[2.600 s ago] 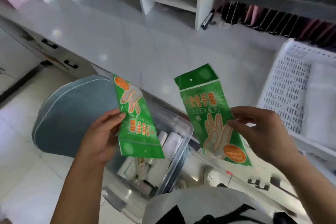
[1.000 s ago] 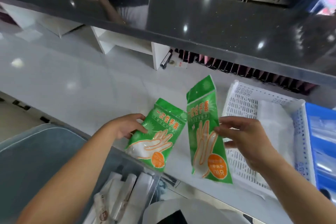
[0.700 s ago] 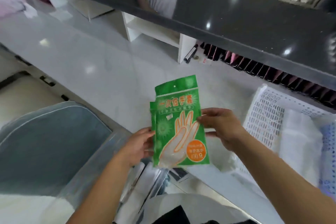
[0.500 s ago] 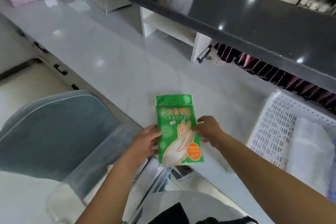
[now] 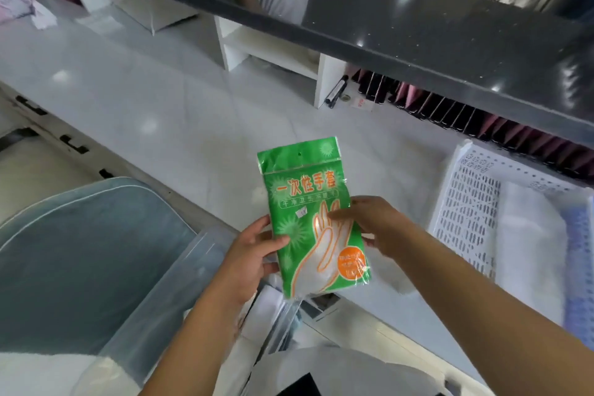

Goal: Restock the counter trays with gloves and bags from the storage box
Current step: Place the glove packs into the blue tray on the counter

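Observation:
Green glove packs [image 5: 308,202] with an orange hand print are stacked together and held upright over the front edge of the white counter [image 5: 154,100]. My left hand [image 5: 254,251] grips their left edge, thumb on the front. My right hand [image 5: 373,222] grips the right edge, fingers across the front. Below them, the clear plastic storage box [image 5: 199,267] stands beside the counter with white packets inside. A white perforated tray [image 5: 466,202] sits on the counter to the right, holding a white stack of bags.
A blue tray [image 5: 578,254] adjoins the white one at the far right. A black upper counter [image 5: 385,16] overhangs the back, with a white shelf unit [image 5: 273,51] and a row of dark packets [image 5: 450,112] under it. A blue-grey chair seat [image 5: 80,251] is at left.
The two glove packs, held apart one in each hand, were brought together into one stack that both hands now grip. The view swung up and left.

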